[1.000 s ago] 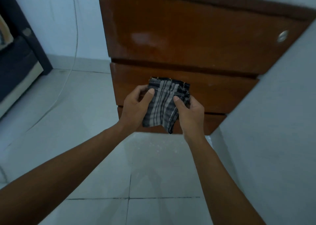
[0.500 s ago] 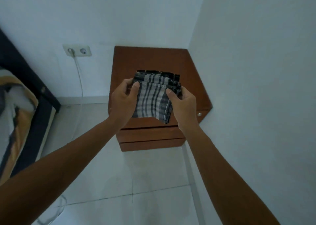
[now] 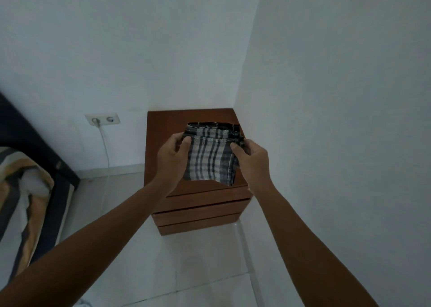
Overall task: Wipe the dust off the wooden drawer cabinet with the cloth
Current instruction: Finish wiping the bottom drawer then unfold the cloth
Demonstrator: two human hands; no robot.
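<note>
Fingers (image 3: pixel 186 141) of the left hand (image 3: pixel 171 159) pinch the upper left edge of the cloth (image 3: pixel 211 157), thumb on the near face, other fingers behind it. Right hand (image 3: pixel 253 159) does the same on the upper right edge, thumb tip on the fabric. Both hands closed on the cloth, none spread wide.

Cloth: folded, dark-and-light plaid, held up between the two hands, lower part hanging free. It sits in front of the top of the wooden drawer cabinet (image 3: pixel 163 143); cannot tell if it touches the wood.

Cabinet: brown, tucked into the room corner, back against the rear wall (image 3: pixel 128 50), right side against the side wall (image 3: pixel 338 96). Drawer fronts (image 3: pixel 200 210) show stacked at 6 o'clock from the cloth.

Wall socket (image 3: pixel 102 119) at 9 o'clock from the cabinet top, with a white cable (image 3: pixel 105 148) plugged in and dropping toward the tiled floor (image 3: pixel 198 271). Bed (image 3: pixel 25 190) with a patterned cover at 8 o'clock, dark frame beside it. Both forearms reach in from the bottom edge.
</note>
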